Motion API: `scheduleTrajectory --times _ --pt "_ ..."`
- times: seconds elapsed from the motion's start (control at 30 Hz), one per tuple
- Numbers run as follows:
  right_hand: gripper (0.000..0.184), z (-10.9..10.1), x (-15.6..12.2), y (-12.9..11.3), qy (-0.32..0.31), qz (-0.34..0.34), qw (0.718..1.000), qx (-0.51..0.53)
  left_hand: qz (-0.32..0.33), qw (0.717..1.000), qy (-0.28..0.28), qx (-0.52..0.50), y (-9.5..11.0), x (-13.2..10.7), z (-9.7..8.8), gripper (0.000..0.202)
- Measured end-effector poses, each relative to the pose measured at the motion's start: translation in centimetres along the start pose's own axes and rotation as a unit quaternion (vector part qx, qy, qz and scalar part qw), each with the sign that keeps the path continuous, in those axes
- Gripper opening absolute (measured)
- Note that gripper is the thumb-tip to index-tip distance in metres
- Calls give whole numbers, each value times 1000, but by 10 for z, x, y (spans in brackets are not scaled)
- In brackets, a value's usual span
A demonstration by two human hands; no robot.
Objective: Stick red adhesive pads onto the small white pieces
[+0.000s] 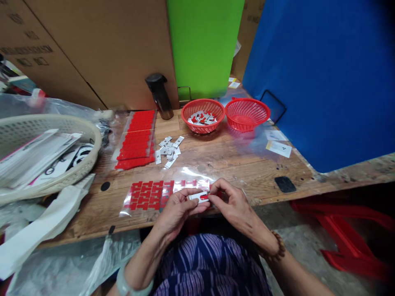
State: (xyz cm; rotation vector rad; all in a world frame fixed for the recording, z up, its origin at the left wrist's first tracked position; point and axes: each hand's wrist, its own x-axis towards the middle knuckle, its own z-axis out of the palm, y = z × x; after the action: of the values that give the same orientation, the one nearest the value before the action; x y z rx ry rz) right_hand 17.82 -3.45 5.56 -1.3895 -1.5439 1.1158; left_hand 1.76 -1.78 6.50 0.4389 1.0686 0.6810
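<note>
Worn wooden counter backed by cardboard and coloured panels. At its near edge the left hand and right hand meet, fingertips pinching a white-and-red tag from either end, probably to hold it flat. Just behind lies a red sticker sheet — farther back, loose tags and a red basket, all near.

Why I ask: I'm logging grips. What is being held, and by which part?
A small white tag, pinched at its left end by the left hand and at its right end by the right hand.
</note>
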Motion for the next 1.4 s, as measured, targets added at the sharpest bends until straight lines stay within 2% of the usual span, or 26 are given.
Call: scheduleTrajectory --times 0.77,1.0,1.23,1.4 --pt "10 3 2 4 13 -6 1000 -12 9 1000 -4 6 -2 4 -2 26" --pt "10 10 2 10 13 -9 1000 -2 16 999 28 42 -9 8 -4 36" --pt "9 17 -1 15 19 9 999 38 66 994 50 74 -12 10 -8 38" --pt "10 19 -5 9 39 19 999 24 114 986 54 108 -13 12 -9 36"
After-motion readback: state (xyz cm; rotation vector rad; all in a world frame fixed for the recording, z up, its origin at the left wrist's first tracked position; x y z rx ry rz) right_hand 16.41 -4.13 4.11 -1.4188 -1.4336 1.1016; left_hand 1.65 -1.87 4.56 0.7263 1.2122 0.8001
